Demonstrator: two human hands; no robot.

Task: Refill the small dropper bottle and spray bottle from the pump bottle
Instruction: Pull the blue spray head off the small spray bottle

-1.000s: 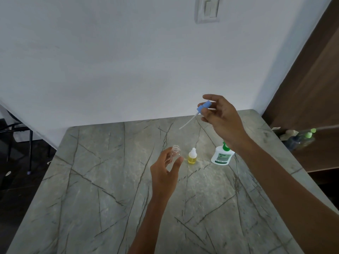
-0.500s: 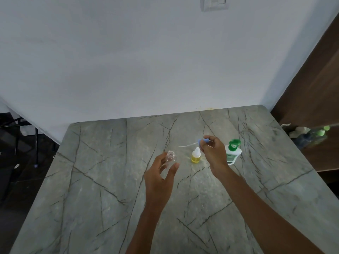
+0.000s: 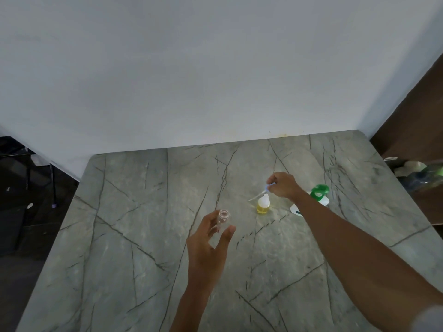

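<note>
Left hand point(image 3: 207, 248): thumb and fingers are curled round the small clear plastic spray bottle point(image 3: 223, 219). It is upright and uncapped, held above the middle of the grey-green veined stone table point(image 3: 143, 236).

Right hand point(image 3: 285, 185): fingertips pinch the blue spray head with its thin white dip tube point(image 3: 268, 187), low over the far right part of the surface, just behind the small dropper bottle of yellow liquid with a white conical tip point(image 3: 263, 204).

The white pump bottle with a green pump top point(image 3: 320, 194) sits nearer the right edge, partly hidden by my forearm.

Judgement: I am parking the spray head. Lay it flat with the tube clear of the dropper bottle, which looks light and easily toppled. The clear bottle is smooth, rigid and narrow-mouthed, so hold it level for filling.
</note>
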